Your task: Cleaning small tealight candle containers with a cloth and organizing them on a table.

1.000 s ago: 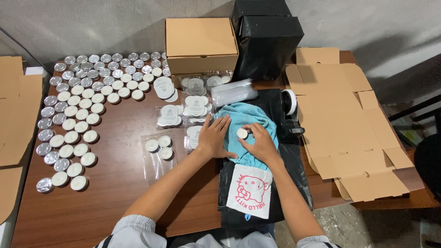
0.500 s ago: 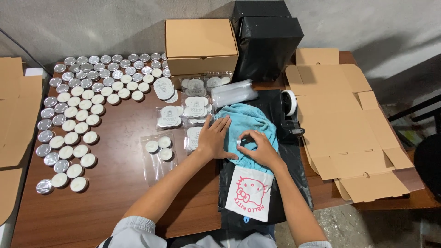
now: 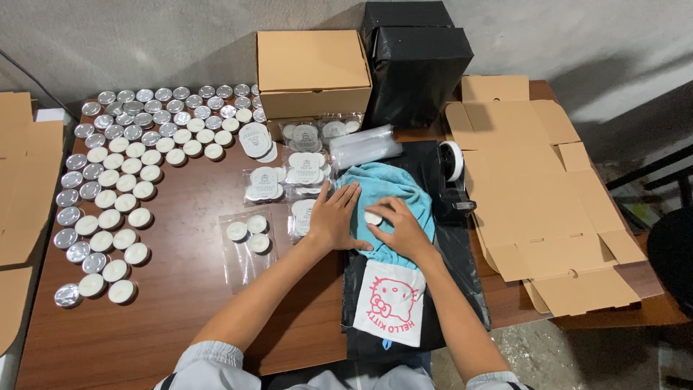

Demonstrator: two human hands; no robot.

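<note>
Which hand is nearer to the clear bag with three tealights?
Left. The left hand rests flat on the blue cloth's edge, just right of the clear bag; the right hand lies farther right.

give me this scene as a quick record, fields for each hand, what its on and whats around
left hand: left hand flat on the left edge of the blue cloth
right hand: right hand presses a small white tealight onto the cloth
surface: brown wooden table
left of hands: clear bag with three tealights; rows of loose tealights
behind: closed cardboard box, black wrapped box, tape dispenser
right: flat unfolded carton
</note>
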